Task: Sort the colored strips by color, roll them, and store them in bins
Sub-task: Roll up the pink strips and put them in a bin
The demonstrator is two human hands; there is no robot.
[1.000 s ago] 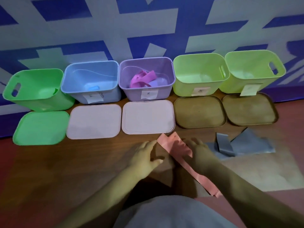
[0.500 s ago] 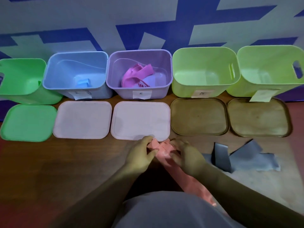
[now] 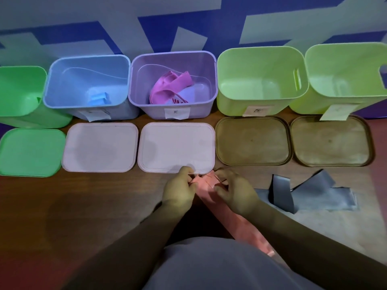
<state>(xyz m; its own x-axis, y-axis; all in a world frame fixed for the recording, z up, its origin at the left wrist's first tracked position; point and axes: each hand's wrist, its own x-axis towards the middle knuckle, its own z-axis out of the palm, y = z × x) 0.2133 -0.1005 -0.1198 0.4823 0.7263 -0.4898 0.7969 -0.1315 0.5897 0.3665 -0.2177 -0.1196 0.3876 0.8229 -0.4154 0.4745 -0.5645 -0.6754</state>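
At lower centre, the left hand (image 3: 180,191) and right hand (image 3: 232,191) pinch the salmon strip (image 3: 236,225) at its far end, apparently to start the roll; next, wind evenly along its length.

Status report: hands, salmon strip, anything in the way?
Left hand, right hand both pinch salmon strip at far end. Tail unrolled. Grey strips lie right; nothing blocking.
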